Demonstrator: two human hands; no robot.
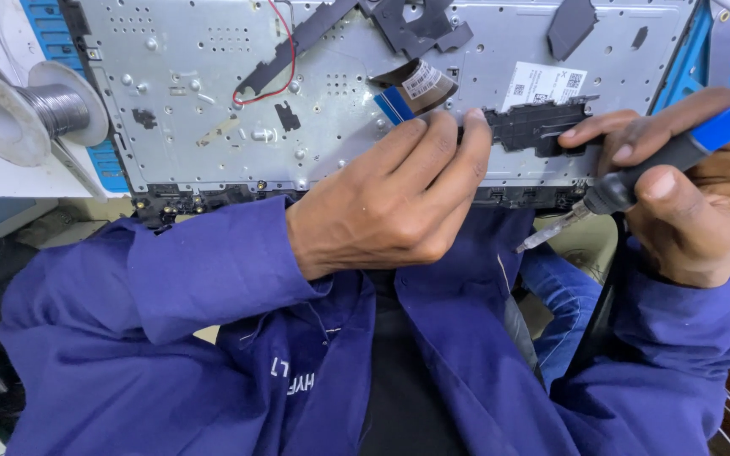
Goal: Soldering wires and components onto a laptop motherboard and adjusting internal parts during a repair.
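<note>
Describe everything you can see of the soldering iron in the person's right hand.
The soldering iron has a blue upper handle, a black grip and a slim silvery metal tip. It lies slanted, with the tip pointing down and left, just below the grey metal panel. The right hand wraps round the black grip, thumb on top. A dark cord appears to hang below it.

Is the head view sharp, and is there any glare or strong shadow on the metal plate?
Head view: evenly lit, mostly sharp; the metal plate shows soft sheen, no harsh glare; the left hand casts little shadow; edges bend slightly, wide-lens distortion; the soldering iron is sharp.
</note>
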